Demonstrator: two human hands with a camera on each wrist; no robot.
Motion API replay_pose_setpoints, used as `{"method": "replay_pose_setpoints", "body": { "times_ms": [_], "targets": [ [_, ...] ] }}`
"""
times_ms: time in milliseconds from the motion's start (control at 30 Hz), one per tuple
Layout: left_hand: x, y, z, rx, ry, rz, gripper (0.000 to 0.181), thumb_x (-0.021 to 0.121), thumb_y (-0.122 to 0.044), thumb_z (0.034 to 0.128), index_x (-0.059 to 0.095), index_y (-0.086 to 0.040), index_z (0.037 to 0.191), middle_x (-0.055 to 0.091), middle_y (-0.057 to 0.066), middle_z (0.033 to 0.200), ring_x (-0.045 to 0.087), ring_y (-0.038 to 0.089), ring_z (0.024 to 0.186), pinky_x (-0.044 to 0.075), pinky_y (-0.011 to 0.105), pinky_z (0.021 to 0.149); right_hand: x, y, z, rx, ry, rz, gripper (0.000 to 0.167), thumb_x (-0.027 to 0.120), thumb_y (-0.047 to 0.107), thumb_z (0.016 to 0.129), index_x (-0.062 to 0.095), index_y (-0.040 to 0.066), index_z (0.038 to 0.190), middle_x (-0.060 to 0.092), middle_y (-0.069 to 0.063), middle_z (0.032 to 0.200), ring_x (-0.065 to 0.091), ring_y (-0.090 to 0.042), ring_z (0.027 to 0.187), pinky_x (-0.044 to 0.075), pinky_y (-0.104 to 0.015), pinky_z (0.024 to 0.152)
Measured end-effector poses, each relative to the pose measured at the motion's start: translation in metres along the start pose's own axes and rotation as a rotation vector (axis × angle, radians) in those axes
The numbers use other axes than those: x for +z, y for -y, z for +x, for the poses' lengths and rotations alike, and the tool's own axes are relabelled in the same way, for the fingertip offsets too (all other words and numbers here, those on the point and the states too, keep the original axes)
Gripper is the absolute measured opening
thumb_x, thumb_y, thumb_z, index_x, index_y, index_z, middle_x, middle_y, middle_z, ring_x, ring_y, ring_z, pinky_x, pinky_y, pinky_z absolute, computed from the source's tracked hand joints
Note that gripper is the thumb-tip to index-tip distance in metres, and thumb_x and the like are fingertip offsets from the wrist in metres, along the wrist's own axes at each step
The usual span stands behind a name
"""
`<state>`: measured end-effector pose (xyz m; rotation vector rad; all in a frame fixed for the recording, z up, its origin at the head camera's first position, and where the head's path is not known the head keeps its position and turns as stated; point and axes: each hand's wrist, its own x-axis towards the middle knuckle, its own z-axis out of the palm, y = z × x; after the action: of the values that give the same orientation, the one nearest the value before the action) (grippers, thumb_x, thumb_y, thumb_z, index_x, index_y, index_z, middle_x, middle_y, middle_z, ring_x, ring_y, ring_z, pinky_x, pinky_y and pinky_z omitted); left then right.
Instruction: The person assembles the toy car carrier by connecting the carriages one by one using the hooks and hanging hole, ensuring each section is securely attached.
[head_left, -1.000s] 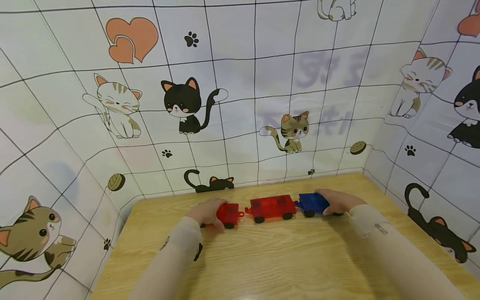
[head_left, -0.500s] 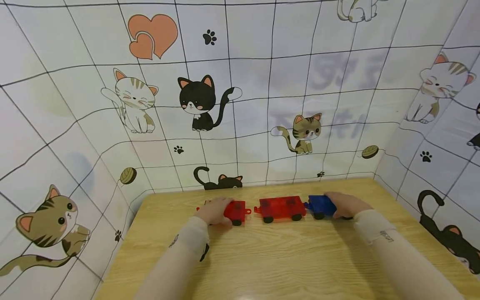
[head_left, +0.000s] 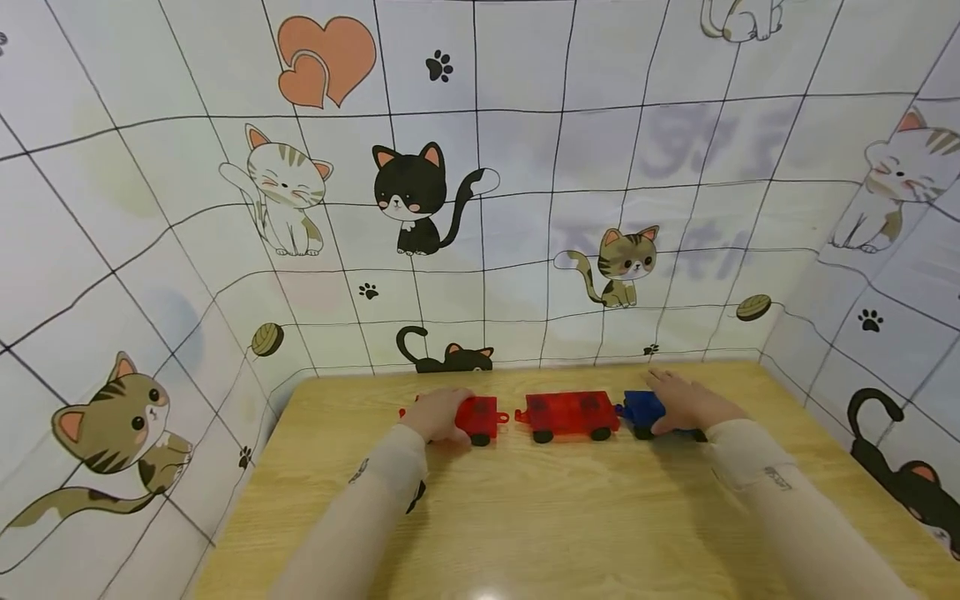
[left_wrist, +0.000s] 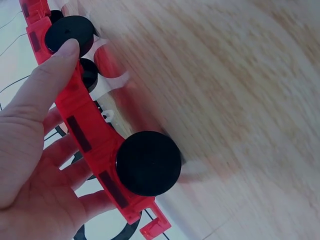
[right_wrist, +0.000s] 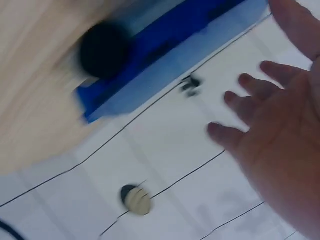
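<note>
A cat-print wall sheet (head_left: 517, 192) stands behind the wooden table (head_left: 562, 517), and toward the table's far edge three toy cars sit in a row: the red middle car (head_left: 585, 407), the blue car (head_left: 641, 410) on its right and the red left car (head_left: 483, 408) on its left. The step in hand looks like closing the row, so a slow, straight slide of the left car along the row should serve better than a shove. The left hand (head_left: 438, 414) holds that car, thumb on the near side and fingers behind. The right hand (head_left: 690, 404) is wide at the blue car, its fingers straight and apart from it; whether the thumb touches, I cannot tell. A light hold there would probably stop the row rolling away. In the left wrist view the thumb lies on one wheel (left_wrist: 70, 32), which may drag; gripping the body instead should let it roll. Smallest are the couplings: the left car's ring (head_left: 503, 417) faces the middle car's hook (head_left: 520, 416) across a slight gap, and likely needs a small lift to drop over it.
</note>
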<state>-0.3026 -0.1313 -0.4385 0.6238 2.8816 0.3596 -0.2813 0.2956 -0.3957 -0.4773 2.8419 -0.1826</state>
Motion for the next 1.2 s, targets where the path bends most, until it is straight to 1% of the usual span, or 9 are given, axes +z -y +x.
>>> {"method": "replay_pose_setpoints", "body": {
  "times_ms": [100,167,233,333,567,700,867,1033,1200],
  "targets": [
    [-0.002,-0.001,0.000,-0.008,-0.014,-0.002,0.082,0.089,-0.032,0.0776,0.051,-0.017,0.149,0.055,0.007,0.146,0.055,0.027,0.126,0.046,0.046,0.104,-0.001,0.024,0.013,-0.120,-0.057,0.070,0.091,0.081,0.024,0.088,0.028,-0.005,0.156,0.020,-0.035,0.160,0.025,-0.055,0.143,0.023,-0.073,0.109],
    [-0.002,-0.004,0.000,-0.001,-0.011,-0.005,0.084,0.090,-0.032,0.0773,0.050,-0.015,0.149,0.054,0.008,0.147,0.053,0.029,0.129,0.044,0.048,0.106,0.004,0.038,0.023,-0.184,-0.065,0.123,0.087,0.079,0.023,0.090,0.030,-0.001,0.157,0.018,-0.031,0.162,0.027,-0.053,0.144,0.026,-0.071,0.110],
    [-0.002,-0.006,0.000,0.013,-0.008,-0.007,0.085,0.090,-0.032,0.0772,0.050,-0.014,0.150,0.053,0.009,0.148,0.052,0.031,0.131,0.043,0.049,0.108,0.011,0.049,0.032,-0.227,-0.060,0.138,0.084,0.080,0.026,0.090,0.034,0.002,0.156,0.020,-0.029,0.163,0.030,-0.053,0.143,0.031,-0.069,0.109],
    [-0.002,-0.009,0.001,0.021,-0.008,-0.010,0.085,0.090,-0.032,0.0783,0.049,-0.013,0.150,0.053,0.010,0.148,0.052,0.032,0.132,0.042,0.049,0.109,0.023,0.059,0.043,-0.232,-0.041,0.163,0.081,0.081,0.026,0.089,0.039,0.006,0.156,0.023,-0.025,0.163,0.030,-0.052,0.144,0.033,-0.067,0.109],
    [-0.004,-0.012,0.000,0.018,-0.005,-0.007,0.083,0.088,-0.030,0.0807,0.048,-0.013,0.151,0.054,0.008,0.147,0.053,0.030,0.131,0.043,0.047,0.108,0.038,0.065,0.053,-0.229,-0.056,0.097,0.077,0.083,0.023,0.087,0.046,0.014,0.153,0.037,-0.024,0.157,0.043,-0.045,0.139,0.021,-0.073,0.111],
    [-0.003,-0.007,-0.002,0.001,-0.020,0.027,0.081,0.088,-0.031,0.0801,0.050,-0.015,0.150,0.055,0.006,0.146,0.055,0.028,0.129,0.044,0.045,0.108,0.041,0.070,0.057,-0.231,-0.057,0.077,0.075,0.082,0.022,0.087,0.047,0.017,0.153,0.041,-0.022,0.155,0.043,-0.045,0.138,0.029,-0.070,0.110],
    [0.003,-0.005,-0.001,0.016,-0.034,0.078,0.079,0.090,-0.034,0.0766,0.055,-0.018,0.145,0.062,0.004,0.135,0.059,0.024,0.119,0.048,0.044,0.101,0.045,0.072,0.054,-0.215,-0.051,0.094,0.074,0.080,0.021,0.089,0.046,0.019,0.154,0.040,-0.021,0.155,0.044,-0.045,0.137,0.039,-0.063,0.107],
    [0.007,-0.004,-0.001,0.026,-0.056,0.133,0.079,0.088,-0.038,0.0754,0.056,-0.021,0.145,0.065,0.002,0.130,0.060,0.022,0.113,0.051,0.044,0.096,0.046,0.072,0.053,-0.215,-0.065,0.089,0.073,0.080,0.022,0.089,0.047,0.020,0.154,0.041,-0.020,0.154,0.048,-0.045,0.134,0.042,-0.062,0.105],
    [0.002,-0.004,-0.003,0.024,-0.062,0.128,0.078,0.088,-0.040,0.0750,0.057,-0.021,0.144,0.066,0.001,0.130,0.061,0.021,0.111,0.051,0.043,0.095,0.046,0.070,0.053,-0.217,-0.088,0.078,0.072,0.081,0.023,0.088,0.049,0.020,0.152,0.042,-0.019,0.154,0.048,-0.044,0.134,0.039,-0.065,0.106]
  ]
}}
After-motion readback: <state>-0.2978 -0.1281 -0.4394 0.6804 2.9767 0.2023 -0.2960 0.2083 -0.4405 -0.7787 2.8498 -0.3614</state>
